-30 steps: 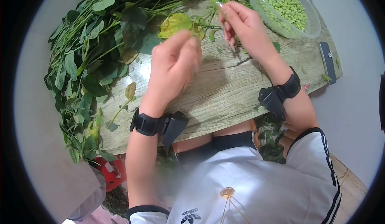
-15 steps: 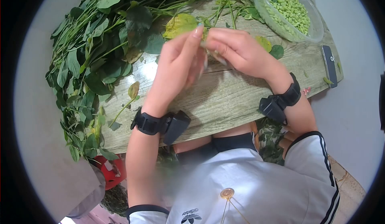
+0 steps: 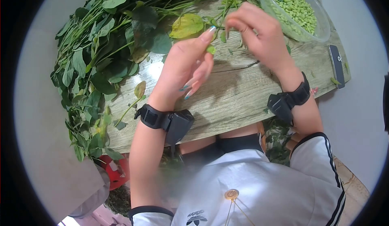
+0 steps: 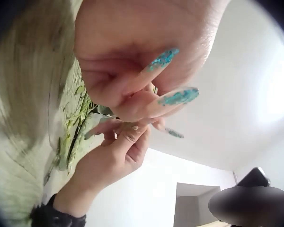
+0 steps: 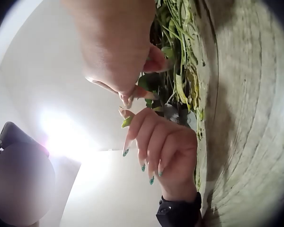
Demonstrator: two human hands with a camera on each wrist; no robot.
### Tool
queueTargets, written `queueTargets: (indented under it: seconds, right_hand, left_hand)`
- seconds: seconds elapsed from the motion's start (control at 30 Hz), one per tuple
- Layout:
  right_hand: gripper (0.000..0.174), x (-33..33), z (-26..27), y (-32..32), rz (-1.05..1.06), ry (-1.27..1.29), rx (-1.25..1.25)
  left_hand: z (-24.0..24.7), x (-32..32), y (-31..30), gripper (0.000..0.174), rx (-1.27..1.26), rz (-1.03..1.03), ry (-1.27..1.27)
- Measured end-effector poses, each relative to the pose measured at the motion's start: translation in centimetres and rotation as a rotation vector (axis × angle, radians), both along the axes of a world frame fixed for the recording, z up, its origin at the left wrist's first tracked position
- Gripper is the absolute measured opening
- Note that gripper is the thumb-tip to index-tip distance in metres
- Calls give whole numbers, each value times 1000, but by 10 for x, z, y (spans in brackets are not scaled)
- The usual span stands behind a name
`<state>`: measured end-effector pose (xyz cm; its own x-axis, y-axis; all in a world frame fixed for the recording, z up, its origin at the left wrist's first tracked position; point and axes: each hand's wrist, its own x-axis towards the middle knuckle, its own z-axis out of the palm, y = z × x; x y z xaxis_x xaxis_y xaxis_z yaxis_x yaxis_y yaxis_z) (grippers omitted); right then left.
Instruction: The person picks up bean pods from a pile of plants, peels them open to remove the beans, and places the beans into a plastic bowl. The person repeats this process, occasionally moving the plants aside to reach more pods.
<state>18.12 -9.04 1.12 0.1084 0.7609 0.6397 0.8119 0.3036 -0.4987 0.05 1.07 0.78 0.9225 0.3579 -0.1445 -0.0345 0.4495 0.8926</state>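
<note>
In the head view the left hand (image 3: 188,64) pinches a small green pod (image 3: 210,49) between thumb and index finger, its other fingers curled loosely. The same pod (image 5: 127,122) shows at that hand's fingertips in the right wrist view. Up and to the right of it, the right hand (image 3: 263,35) is over the wooden table (image 3: 227,104), fingers bent and thumb near the index finger; whether something lies between them cannot be told. A clear tub (image 3: 326,31) of shelled green beans (image 3: 298,11) stands just beyond the right hand.
Leafy green stalks (image 3: 109,47) cover the table's left and far sides. A yellow leaf (image 3: 186,26) lies beyond the left hand. At the right edge is a dark, flat object (image 3: 336,66) with a loose pod (image 3: 335,81) beside it. A red item (image 3: 116,171) is below the table's left edge.
The hands came together half a second ago and are now apart, the right hand having moved up and right. The green pod now shows plainly in the left fingers.
</note>
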Motion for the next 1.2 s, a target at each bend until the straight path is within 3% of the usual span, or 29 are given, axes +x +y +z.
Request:
queueTargets:
  seconds: [0.1, 0.2, 0.3, 0.37, 0.47, 0.63, 0.83, 0.9, 0.93, 1.0, 1.1, 1.2]
  right_hand:
    - [11, 9, 0, 1, -117, 22, 48]
    - [16, 8, 2, -3, -123, 16, -166]
    - [23, -3, 6, -4, -67, 55, -109]
    - [25, -15, 9, -6, 123, 228, -313]
    - [24, -24, -4, -3, 160, 213, -238]
    - [21, -17, 3, -6, 196, 172, -277]
    - [27, -26, 6, -7, 246, 380, -383]
    - [30, -31, 3, -7, 344, 643, -405]
    - [30, -31, 2, -7, 347, 639, -407]
    - [32, -30, -1, -8, 526, 967, -503]
    - [32, -31, -3, -7, 584, 1062, -538]
    - [34, -28, -1, -11, 666, 1148, -626]
  left_hand:
    - [6, 1, -5, 58, 95, 64, 113]
    - [-5, 3, -5, 51, 150, 167, -44]
    - [-5, 4, -8, 47, 282, 269, -81]
    - [2, 7, -18, 44, 328, 347, 17]
    - [4, 9, -20, 43, 360, 361, 116]
    - [-3, 5, -12, 36, 390, 325, 33]
    - [0, 2, -15, 30, 500, 391, -16]
    - [2, 0, -16, 29, 489, 384, -23]
    - [3, -1, -16, 29, 450, 365, -47]
    - [4, -3, -16, 28, 410, 344, -73]
    - [6, -6, -18, 28, 418, 299, -85]
    - [11, -8, -23, 24, 642, 329, -99]
